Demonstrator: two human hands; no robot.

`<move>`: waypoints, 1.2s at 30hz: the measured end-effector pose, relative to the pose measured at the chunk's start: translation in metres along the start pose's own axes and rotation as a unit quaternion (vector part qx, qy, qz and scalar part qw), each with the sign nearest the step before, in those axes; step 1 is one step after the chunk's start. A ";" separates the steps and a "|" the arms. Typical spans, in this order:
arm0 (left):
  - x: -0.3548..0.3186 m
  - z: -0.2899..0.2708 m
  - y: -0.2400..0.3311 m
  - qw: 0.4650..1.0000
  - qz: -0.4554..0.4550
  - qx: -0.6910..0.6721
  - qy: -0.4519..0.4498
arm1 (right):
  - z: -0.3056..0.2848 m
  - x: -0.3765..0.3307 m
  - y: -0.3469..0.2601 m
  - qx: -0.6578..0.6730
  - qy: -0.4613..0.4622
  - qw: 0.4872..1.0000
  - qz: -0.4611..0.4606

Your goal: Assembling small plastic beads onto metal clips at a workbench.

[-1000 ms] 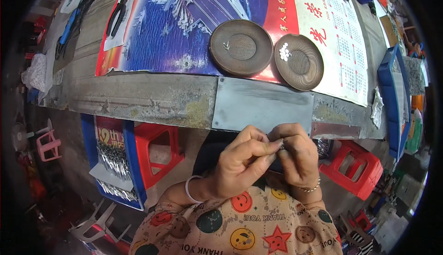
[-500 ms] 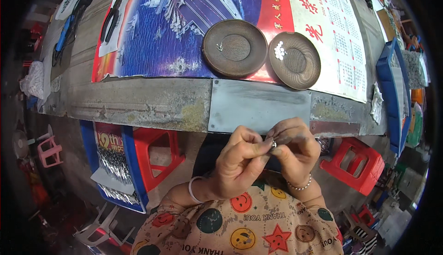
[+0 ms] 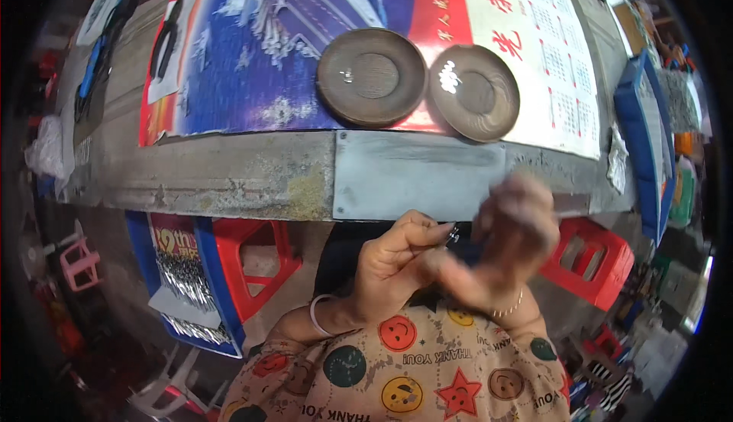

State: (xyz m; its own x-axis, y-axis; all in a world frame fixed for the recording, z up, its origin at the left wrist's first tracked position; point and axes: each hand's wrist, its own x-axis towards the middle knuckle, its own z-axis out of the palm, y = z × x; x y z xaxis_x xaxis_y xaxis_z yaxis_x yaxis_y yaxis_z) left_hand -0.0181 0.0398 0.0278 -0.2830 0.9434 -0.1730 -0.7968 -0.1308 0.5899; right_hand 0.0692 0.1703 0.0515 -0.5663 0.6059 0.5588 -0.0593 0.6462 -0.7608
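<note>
A small shiny metal piece (image 3: 454, 233) shows at the fingertips of my left hand (image 3: 397, 261), which is closed in a pinch on it. My right hand (image 3: 515, 239), smeared by motion, is just to the right with its fingers apart from the piece; whether it holds anything is hidden by the blur. Ahead on the bench are two brown round saucers. The left saucer (image 3: 408, 90) has a few tiny metal bits (image 3: 346, 77) in it. Small white pieces (image 3: 449, 78) lie in the right saucer (image 3: 500, 109).
A grey metal plate (image 3: 420, 181) is fixed at the bench's front edge. Pliers (image 3: 164, 44) lie on the calendar poster at left. Below stand a blue tray of slim metal parts (image 3: 183, 281) and red stools (image 3: 256, 265). Another blue tray (image 3: 649, 147) is at far right.
My right hand has come away from the metal piece, moving right and blurring. My left hand keeps its pinch. The whole view has shifted slightly.
</note>
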 end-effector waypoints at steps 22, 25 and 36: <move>-0.001 -0.007 0.003 0.989 -0.053 -0.135 -0.022 | -0.013 0.003 0.012 0.127 -0.035 0.986 0.101; -0.002 0.003 0.011 0.979 -0.108 -0.171 0.012 | 0.000 -0.002 0.018 0.163 0.002 0.966 0.201; 0.013 -0.017 0.046 0.989 -0.076 0.123 0.034 | -0.052 -0.018 0.057 0.005 0.019 0.996 0.087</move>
State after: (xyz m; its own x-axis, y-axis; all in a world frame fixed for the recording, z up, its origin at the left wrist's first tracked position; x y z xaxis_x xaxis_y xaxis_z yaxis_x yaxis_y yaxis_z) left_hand -0.0675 0.0409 0.0393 -0.2107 0.9230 -0.3220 -0.6818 0.0973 0.7250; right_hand 0.1188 0.2203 0.0150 -0.5376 0.7249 0.4306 0.0276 0.5255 -0.8503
